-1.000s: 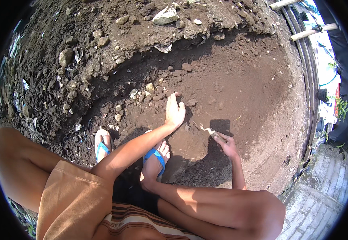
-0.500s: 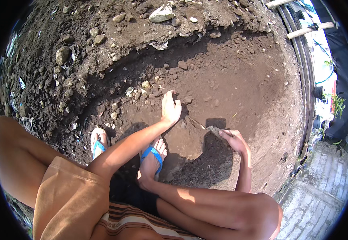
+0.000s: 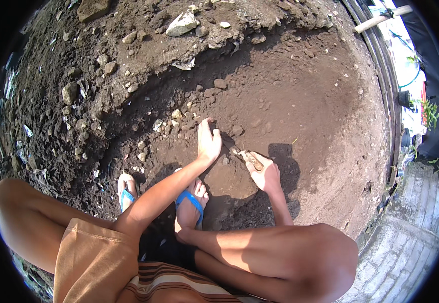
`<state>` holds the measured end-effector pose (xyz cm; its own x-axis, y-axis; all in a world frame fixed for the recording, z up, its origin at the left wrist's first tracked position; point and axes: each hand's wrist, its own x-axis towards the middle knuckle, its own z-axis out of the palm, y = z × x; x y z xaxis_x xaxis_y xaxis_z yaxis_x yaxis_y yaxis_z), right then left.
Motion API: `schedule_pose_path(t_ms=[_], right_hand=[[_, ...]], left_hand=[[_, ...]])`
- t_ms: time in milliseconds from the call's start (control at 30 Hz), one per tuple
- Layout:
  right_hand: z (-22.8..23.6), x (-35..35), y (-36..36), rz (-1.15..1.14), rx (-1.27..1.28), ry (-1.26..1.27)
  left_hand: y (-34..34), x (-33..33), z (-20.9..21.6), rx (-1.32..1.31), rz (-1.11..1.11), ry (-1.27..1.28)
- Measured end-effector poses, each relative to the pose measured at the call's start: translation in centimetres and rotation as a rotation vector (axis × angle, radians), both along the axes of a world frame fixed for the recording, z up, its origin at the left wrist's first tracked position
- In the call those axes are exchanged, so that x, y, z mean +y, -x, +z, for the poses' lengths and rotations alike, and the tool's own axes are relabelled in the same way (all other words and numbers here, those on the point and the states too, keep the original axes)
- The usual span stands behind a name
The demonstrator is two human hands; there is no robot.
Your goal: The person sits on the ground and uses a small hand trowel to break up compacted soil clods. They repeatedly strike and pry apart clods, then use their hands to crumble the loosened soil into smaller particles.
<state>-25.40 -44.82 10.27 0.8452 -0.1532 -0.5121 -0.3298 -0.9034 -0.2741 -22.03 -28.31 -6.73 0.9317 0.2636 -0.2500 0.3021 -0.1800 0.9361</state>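
My right hand (image 3: pixel 265 174) is closed round the pale, dirt-caked handle of a trowel (image 3: pixel 250 159). Its thin neck points up and left, and its dark blade lies low against the soil, partly hard to make out. Just left of the blade, my left hand (image 3: pixel 209 144) rests at the ground with fingers extended, slightly curved, and thumb apart. Nothing shows in its grasp. Beneath and between both hands is brown soil (image 3: pixel 229 179), part sunlit and part in shadow.
Small stones (image 3: pixel 166 125) lie beyond my left hand, below a rough earth bank with a large pale rock (image 3: pixel 182 24). My feet in blue-strapped sandals (image 3: pixel 190 202) are close by. Wooden boards (image 3: pixel 381 65) and grey block paving (image 3: pixel 401 227) border the right side.
My right hand has moved left with the trowel, bringing the blade close beside my left hand. The left hand stays in nearly the same spot, while the whole view has shifted slightly.
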Motion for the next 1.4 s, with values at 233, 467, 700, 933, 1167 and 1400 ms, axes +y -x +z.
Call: schedule_pose_path(t_ms=[233, 467, 700, 933, 1167, 1400], right_hand=[[-5.2, 6.3, 7.4, -0.229, -0.453, -0.222], [1.1, 1.7, 5.5, -0.035, -0.187, -0.163], [4.3, 1.5, -3.8, 0.181, 0.025, -0.025], [1.5, 7.4, -1.5, 0.078, -0.15, -0.011], [1.0, 6.7, -0.1, 0.109, -0.197, 0.079], [-0.2, 5.6, 1.4, 0.108, -0.226, 0.132]], left_hand=[[0.1, -0.1, -0.3, 0.028, -0.059, 0.022], [-0.1, 0.3, -0.1, 0.069, -0.123, 0.042], [0.0, 0.4, 1.0, 0.11, -0.111, 0.045], [-0.3, 0.3, 0.6, 0.135, -0.152, 0.013], [-0.2, 0.4, 0.2, 0.104, -0.103, 0.039], [-0.4, 0.0, -1.1, 0.198, -0.05, 0.012]])
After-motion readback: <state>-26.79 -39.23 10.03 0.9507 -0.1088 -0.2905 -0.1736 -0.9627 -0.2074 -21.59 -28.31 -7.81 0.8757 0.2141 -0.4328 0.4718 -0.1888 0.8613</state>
